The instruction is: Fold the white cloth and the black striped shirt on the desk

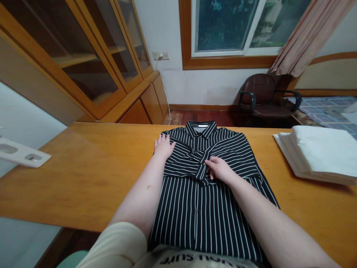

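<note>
Left hand (164, 147) lies atop the striped shirt (181, 208).

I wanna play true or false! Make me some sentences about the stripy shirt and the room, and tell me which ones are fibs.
1. The striped shirt lies on the wooden table. True.
2. The left hand is waving high above the shirt. False: it rests palm down at the shirt's side edge, near the shoulder.
3. The right hand is at a sleeve cuff over the shirt's front. True.
4. The collar is at the shirt's far end, away from the person. True.
5. The chair is bright yellow. False: it is dark reddish brown.
</note>
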The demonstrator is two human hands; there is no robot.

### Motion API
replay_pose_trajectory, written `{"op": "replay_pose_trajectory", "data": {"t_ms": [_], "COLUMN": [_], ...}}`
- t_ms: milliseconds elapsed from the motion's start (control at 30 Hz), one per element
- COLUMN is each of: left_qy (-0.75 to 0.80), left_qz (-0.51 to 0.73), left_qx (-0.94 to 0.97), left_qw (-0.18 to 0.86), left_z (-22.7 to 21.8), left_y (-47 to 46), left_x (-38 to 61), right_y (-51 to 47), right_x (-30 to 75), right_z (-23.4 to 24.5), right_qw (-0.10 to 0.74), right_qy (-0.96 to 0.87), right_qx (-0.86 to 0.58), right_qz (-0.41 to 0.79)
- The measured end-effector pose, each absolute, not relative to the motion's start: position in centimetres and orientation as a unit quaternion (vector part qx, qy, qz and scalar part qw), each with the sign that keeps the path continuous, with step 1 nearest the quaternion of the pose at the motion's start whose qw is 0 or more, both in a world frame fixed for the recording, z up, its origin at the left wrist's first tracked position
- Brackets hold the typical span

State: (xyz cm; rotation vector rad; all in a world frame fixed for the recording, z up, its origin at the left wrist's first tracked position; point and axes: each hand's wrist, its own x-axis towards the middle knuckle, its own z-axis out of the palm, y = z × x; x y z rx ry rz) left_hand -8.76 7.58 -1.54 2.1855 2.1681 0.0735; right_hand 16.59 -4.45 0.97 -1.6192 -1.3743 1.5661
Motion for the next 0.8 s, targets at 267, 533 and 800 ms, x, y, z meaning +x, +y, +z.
{"op": "replay_pose_trajectory", "data": {"t_ms": [267,533,800], "left_qy": [0.626,0.475,0.424], "left_qz": [-0.005,-0.109,-0.015], "left_qx": [0.778,0.856,0.895], "left_qw": [0.054,0.175,0.138], "left_z": [1.4,2.1,0.4], "left_y": [6.1,-1.9,-5.1], "left_x": [-6.8,-1.2,-3.4], "right_y": [-4.6,-3.9,-3.9], "right_x": [16.9,16.4,16.4], "right_z": [2.0,0.4,1.1], "right_qw": [0.125,0.214,0.195], "right_qy": [-0.598,-0.519,-0.563], "right_qx": [-0.614,-0.68,-0.692], "right_qz": [0.499,0.472,0.406]}}
